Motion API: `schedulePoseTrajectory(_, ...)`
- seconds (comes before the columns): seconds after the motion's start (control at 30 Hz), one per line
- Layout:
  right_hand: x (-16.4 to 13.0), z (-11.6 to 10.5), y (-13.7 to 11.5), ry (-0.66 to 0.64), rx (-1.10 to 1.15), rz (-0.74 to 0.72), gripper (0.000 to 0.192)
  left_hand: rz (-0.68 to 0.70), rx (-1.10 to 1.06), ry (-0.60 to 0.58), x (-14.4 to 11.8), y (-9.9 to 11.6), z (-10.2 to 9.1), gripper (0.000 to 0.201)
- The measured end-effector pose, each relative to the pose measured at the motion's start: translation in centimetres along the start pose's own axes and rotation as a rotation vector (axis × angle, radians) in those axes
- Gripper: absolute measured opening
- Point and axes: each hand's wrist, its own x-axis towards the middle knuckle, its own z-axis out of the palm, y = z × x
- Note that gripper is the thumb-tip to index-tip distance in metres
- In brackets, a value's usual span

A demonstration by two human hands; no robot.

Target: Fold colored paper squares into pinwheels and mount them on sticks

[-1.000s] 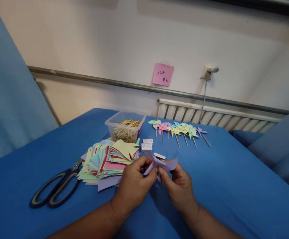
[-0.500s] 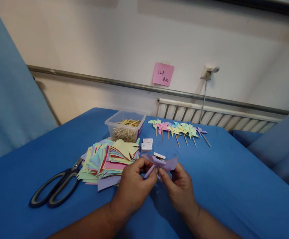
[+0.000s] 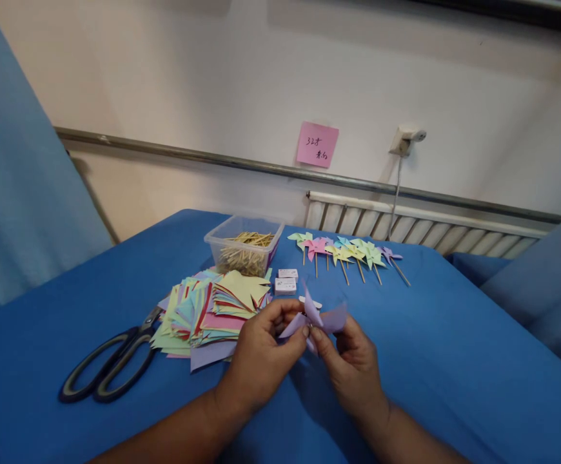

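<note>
A purple paper pinwheel (image 3: 313, 315) is held between both hands above the blue-covered table. My left hand (image 3: 268, 345) pinches it near the centre from the left, thumb in front. On the other side, my right hand (image 3: 351, 357) grips it with thumb and fingers close to the centre. One blade stands up and another spreads to the right. Whatever lies behind the fingertips is hidden. Just left of my left hand lies a heap of coloured paper pieces (image 3: 203, 322). Behind the pinwheel, a small white object (image 3: 316, 303) is partly covered.
Dark-handled scissors (image 3: 126, 351) lie at the left against the paper. A clear plastic box (image 3: 217, 248) of thin sticks stands behind it, beside two small boxes (image 3: 285, 287). Several finished pinwheels (image 3: 341, 253) on sticks lie in a row at the back.
One blade of the purple pinwheel, folded down towards the centre earlier, now stands upright. Both hands stay in nearly the same place, fingers slightly shifted.
</note>
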Motion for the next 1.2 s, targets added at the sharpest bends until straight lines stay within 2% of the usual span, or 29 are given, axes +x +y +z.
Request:
schedulePoseTrajectory(0.17, -0.1, -0.1, -0.2, -0.017, 0.042, 0.015, 0.023, -0.109, -0.164, -0.114, 0.6, -0.1, -0.4, 0.045)
schedulePoseTrajectory(0.27, -0.2, -0.1, -0.4, -0.027, 0.055, 0.020, 0.024, -0.102, -0.198, -0.185, 0.9, 0.1, -0.6, 0.035)
schedulePoseTrajectory(0.37, -0.2, -0.1, -0.5, -0.010, 0.062, 0.013, 0.022, -0.052, -0.157, -0.203, 0.8, 0.5, -0.7, 0.019)
schedulePoseTrajectory(0.5, -0.1, -0.1, -0.5, -0.013, 0.064, -0.002, 0.020, 0.024, -0.059, -0.150, 0.4, 0.5, -0.8, 0.007)
schedulePoseTrajectory(0.77, -0.3, -0.3, 0.0, -0.007, 0.031, 0.005, 0.015, 0.207, 0.225, 0.008, -0.4, -0.2, -0.4, 0.007)
schedulePoseTrajectory(1.0, -0.5, -0.4, -0.4, -0.021, 0.018, -0.004, 0.003, 0.287, 0.311, 0.049, -0.7, -0.3, -0.2, 0.010)
schedulePoseTrajectory(1.2, -0.4, -0.2, -0.4, -0.030, 0.061, 0.041, 0.009, 0.306, 0.327, 0.052, -0.6, -0.4, -0.3, 0.009)
